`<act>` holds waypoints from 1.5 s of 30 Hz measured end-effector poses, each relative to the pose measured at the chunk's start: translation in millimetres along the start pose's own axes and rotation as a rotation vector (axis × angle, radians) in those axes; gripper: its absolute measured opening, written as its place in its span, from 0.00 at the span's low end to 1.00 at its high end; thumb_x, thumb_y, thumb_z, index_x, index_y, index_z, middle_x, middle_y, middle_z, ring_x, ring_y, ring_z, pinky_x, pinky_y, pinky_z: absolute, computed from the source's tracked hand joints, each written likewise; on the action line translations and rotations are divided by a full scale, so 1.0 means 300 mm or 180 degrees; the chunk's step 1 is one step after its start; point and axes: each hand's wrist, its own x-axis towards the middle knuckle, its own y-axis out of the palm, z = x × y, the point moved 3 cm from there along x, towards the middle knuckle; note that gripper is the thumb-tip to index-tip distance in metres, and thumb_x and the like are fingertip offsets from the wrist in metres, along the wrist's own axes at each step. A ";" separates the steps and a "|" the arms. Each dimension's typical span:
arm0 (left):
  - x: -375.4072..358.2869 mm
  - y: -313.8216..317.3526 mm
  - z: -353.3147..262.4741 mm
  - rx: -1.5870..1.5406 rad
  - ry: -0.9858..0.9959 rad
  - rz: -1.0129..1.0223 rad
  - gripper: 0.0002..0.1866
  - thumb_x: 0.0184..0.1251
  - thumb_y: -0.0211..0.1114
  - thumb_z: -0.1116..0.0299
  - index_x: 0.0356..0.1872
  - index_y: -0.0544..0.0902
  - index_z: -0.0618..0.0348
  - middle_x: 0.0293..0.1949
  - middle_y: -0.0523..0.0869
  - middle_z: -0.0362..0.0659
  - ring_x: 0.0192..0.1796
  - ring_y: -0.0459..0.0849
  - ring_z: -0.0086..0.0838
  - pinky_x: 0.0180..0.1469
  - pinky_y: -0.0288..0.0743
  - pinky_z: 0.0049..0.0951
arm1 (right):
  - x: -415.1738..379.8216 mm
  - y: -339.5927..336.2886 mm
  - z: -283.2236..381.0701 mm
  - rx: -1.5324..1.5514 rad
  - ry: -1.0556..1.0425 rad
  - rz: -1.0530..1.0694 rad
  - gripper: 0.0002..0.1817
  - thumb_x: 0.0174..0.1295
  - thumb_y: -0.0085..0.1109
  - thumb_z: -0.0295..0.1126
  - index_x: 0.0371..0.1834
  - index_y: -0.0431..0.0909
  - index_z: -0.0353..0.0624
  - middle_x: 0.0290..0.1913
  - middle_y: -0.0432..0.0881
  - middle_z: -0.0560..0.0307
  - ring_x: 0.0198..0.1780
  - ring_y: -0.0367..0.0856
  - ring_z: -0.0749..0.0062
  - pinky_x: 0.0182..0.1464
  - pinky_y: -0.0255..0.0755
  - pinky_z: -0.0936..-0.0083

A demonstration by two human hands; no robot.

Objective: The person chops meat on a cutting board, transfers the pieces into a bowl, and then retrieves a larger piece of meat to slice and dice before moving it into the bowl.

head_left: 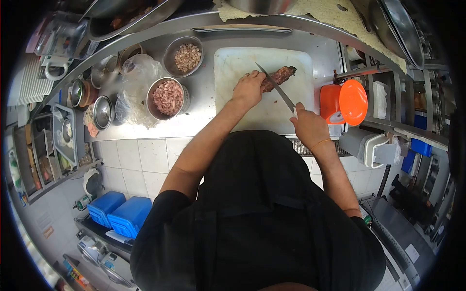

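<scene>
A piece of dark browned meat (pixel 284 75) lies on the white cutting board (pixel 233 60). My left hand (pixel 249 89) presses on the left end of the meat, its fingers bent and close together. In my right hand (pixel 310 127) is the handle of a long knife (pixel 279 88), with the fingers wrapped round it. The blade points up and to the left and crosses over the meat, just right of my left fingers. Small dark crumbs lie on the board below the meat.
Left of the board stand a bowl of diced pink meat (pixel 168 97), a bowl of paler diced pieces (pixel 187 57) and a clear plastic bag (pixel 138 89). An orange container (pixel 332 103) with its round lid (pixel 353 102) stands at the right. A metal shelf edge runs above the counter.
</scene>
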 end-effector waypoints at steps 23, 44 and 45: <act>-0.052 0.005 0.058 0.0084 -0.0130 0.0048 0.32 0.63 0.75 0.64 0.68 0.79 0.58 0.65 0.82 0.55 0.68 0.81 0.54 0.74 0.74 0.48 | 0.369 0.342 0.020 0.0789 -0.0032 -0.0451 0.20 0.77 0.61 0.42 0.60 0.72 0.38 0.43 0.91 0.37 0.46 0.91 0.38 0.49 0.83 0.44; 0.126 0.151 0.016 -0.2273 -0.1231 0.1290 0.25 0.80 0.70 0.50 0.61 0.81 0.61 0.45 0.89 0.50 0.43 0.89 0.36 0.46 0.85 0.34 | -0.003 0.328 -0.291 0.1441 0.0790 -0.0981 0.22 0.77 0.61 0.44 0.56 0.71 0.36 0.34 0.88 0.32 0.40 0.89 0.32 0.43 0.82 0.41; 0.092 0.132 0.011 -0.3072 -0.1925 0.1488 0.23 0.81 0.69 0.48 0.56 0.83 0.61 0.40 0.88 0.49 0.36 0.88 0.33 0.41 0.84 0.31 | -0.010 0.309 -0.279 0.1478 0.0756 -0.0946 0.22 0.77 0.61 0.44 0.56 0.71 0.36 0.34 0.88 0.32 0.40 0.89 0.32 0.43 0.82 0.42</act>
